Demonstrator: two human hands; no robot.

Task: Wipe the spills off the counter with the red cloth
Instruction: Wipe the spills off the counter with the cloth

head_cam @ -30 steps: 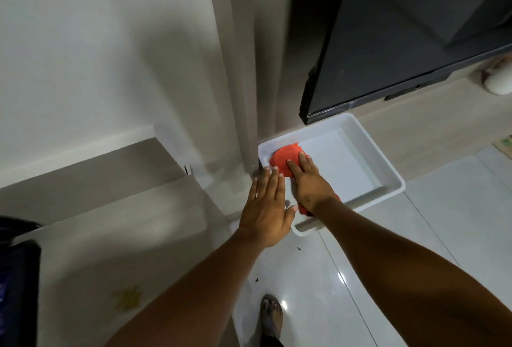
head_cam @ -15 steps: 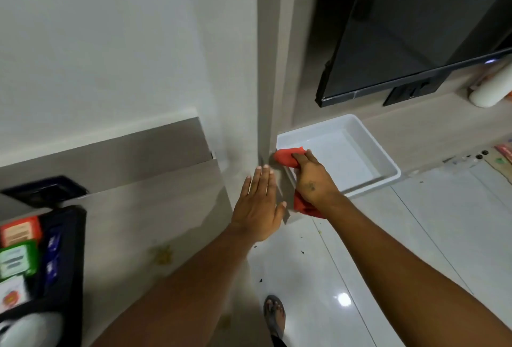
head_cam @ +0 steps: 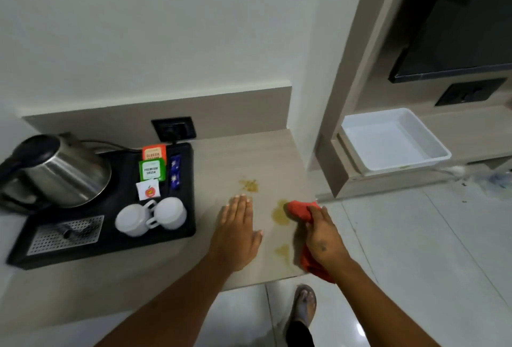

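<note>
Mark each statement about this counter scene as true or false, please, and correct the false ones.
1. The right hand grips the red cloth. True.
2. The left hand holds a cup. False: it lies flat on the counter, holding nothing.
3. Yellowish spills remain on the counter. True.
4. The kettle stands in the white tray. False: it sits on the black tray; the white tray looks empty.
5. Two white cups are on the black tray. True.
</note>
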